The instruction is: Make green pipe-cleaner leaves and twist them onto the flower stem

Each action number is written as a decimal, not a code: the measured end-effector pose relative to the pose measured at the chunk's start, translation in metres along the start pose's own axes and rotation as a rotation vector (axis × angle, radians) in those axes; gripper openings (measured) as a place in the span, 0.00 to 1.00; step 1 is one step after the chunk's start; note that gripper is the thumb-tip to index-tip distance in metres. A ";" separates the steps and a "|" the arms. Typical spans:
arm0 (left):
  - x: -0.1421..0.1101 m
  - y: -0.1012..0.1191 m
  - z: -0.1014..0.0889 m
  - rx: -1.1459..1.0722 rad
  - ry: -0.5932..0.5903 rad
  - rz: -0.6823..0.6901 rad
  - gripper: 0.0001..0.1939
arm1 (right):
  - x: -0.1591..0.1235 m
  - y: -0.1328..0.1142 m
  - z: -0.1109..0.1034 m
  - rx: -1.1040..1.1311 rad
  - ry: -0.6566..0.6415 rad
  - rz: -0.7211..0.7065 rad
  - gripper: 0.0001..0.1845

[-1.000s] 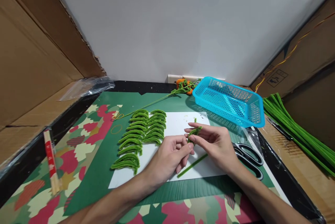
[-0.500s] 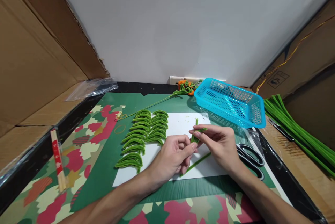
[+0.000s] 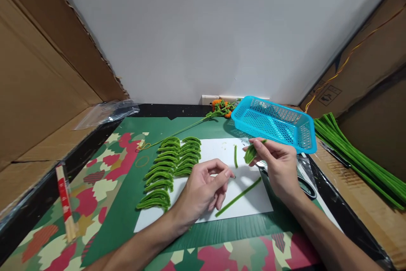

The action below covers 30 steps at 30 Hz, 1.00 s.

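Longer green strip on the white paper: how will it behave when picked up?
The longer green strip is probably light, being so thin. Lying straight, it may keep its line when lifted, yet likely bends easily if similar to the curved green pieces nearby. Its fuzzy-looking surface suggests little slipping.

A craft workspace, shown by scissors and green fuzzy stems.
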<state>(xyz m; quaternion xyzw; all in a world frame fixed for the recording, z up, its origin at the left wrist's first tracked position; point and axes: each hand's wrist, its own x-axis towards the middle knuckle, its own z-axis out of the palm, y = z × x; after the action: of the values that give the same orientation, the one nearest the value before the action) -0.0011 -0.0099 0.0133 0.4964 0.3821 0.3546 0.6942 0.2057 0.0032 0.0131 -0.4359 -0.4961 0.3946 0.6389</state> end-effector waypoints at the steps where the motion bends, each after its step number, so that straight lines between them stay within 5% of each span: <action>1: -0.001 0.000 0.001 0.014 -0.011 0.003 0.19 | -0.002 -0.001 0.002 -0.019 -0.047 0.004 0.10; 7: -0.003 -0.003 0.000 0.097 -0.174 -0.044 0.21 | -0.015 0.000 0.014 -0.104 -0.217 0.024 0.10; 13: -0.003 0.000 -0.001 0.228 -0.077 -0.029 0.25 | -0.008 0.005 0.013 -0.034 -0.381 0.085 0.09; 19: -0.009 0.008 0.002 0.530 0.033 0.015 0.29 | -0.023 0.013 0.018 -0.152 -0.251 -0.162 0.09; 22: -0.010 0.008 0.000 0.720 0.091 0.177 0.26 | -0.026 0.014 0.020 -0.209 -0.192 -0.230 0.10; 30: -0.010 0.006 -0.006 0.970 0.155 0.348 0.24 | -0.015 0.002 0.016 0.008 -0.248 0.006 0.04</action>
<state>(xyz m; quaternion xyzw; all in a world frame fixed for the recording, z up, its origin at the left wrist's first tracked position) -0.0118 -0.0149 0.0195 0.7893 0.4648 0.2827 0.2847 0.1872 -0.0072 0.0085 -0.3827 -0.5685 0.4494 0.5731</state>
